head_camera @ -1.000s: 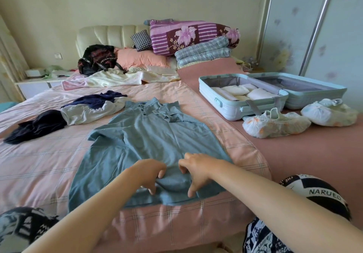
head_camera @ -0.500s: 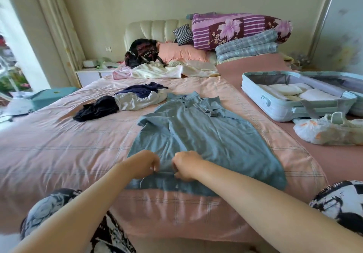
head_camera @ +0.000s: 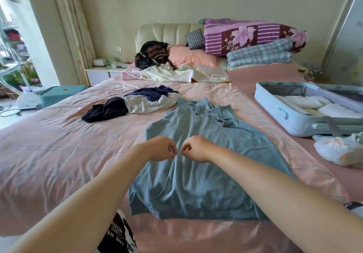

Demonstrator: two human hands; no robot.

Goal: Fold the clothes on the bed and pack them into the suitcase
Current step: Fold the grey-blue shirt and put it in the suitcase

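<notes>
A blue-grey collared shirt (head_camera: pixel 206 184) lies spread on the pink bed (head_camera: pixel 59 144), collar away from me and hem near the bed's front edge. My left hand (head_camera: pixel 161 148) and my right hand (head_camera: pixel 196 148) are close together over the middle of the shirt, fingers curled, each pinching its fabric; creases run toward them. A white and navy garment heap (head_camera: pixel 149 101) and a black garment (head_camera: pixel 106 109) lie unfolded to the left. The light blue suitcase (head_camera: pixel 275 103) lies open at the right with folded white clothes (head_camera: pixel 302 101) inside.
A white plastic bag (head_camera: pixel 337 150) sits in front of the suitcase. At the headboard are a black backpack (head_camera: pixel 153 56), pillows, a light sheet (head_camera: pixel 172 74) and stacked quilts (head_camera: pixel 251 34). A teal box (head_camera: pixel 59 93) stands on the floor to the left.
Both hands have moved from the shirt's hem up to its middle. My view has swung left, so the suitcase now sits at the right edge.
</notes>
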